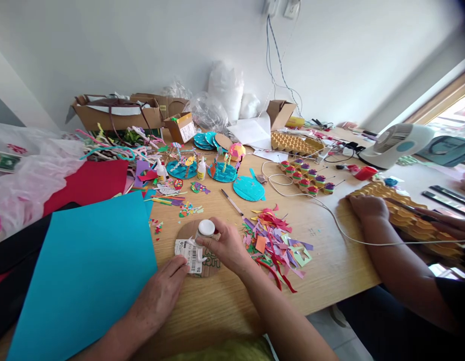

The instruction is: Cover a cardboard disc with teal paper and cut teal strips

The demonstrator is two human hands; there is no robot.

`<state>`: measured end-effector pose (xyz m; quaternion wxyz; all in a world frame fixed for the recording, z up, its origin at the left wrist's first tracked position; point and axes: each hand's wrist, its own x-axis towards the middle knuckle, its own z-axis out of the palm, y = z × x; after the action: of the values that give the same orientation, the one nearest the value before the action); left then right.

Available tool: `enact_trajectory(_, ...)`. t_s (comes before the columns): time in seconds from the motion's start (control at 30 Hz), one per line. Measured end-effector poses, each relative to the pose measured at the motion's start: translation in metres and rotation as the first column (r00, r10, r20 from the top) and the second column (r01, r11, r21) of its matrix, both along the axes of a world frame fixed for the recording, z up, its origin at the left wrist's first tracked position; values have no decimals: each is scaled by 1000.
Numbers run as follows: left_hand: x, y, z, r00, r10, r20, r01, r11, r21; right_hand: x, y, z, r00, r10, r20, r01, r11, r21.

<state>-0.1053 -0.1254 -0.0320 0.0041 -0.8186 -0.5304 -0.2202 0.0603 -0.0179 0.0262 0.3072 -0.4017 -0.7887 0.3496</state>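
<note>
My right hand [229,246] grips a small white glue bottle [206,228], its round white base facing up, over a round piece of brown cardboard [186,231]. White glue lies in streaks on the cardboard and on the printed label [195,265] stuck to it. At the cardboard's lower left edge, my left hand [162,286] has its fingers closed together and pressed on the rim and label. Just right of my right hand is a pile of coloured paper scraps [272,240]. A large blue sheet [93,271] lies left of my left hand.
A pen [232,202] and a blue paper-covered disc [249,188] lie beyond my hands. Two glue bottles stand beside decorated blue bases [222,172]. A white cable [332,215] crosses the right side, where another person's hand [368,206] rests by yellow honeycomb card [401,218].
</note>
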Motion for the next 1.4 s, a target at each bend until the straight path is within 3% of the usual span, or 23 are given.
enact_trajectory(0.23,0,-1,-4,1000,-6,27,5,998,61,-16,29,4,999,-20,34,18,999,46)
enact_trajectory(0.5,1,-1,-2,999,6,54,-8,999,40,-34,31,7,994,76,77,-79,996,31)
enact_trajectory(0.83,1,-1,-2,999,13,38,-15,998,65,-13,39,12,991,-58,118,43,991,125)
enact_trajectory(1.4,0,-3,-2,1000,-2,2,1,998,63,12,50,5,980,-158,122,144,982,120)
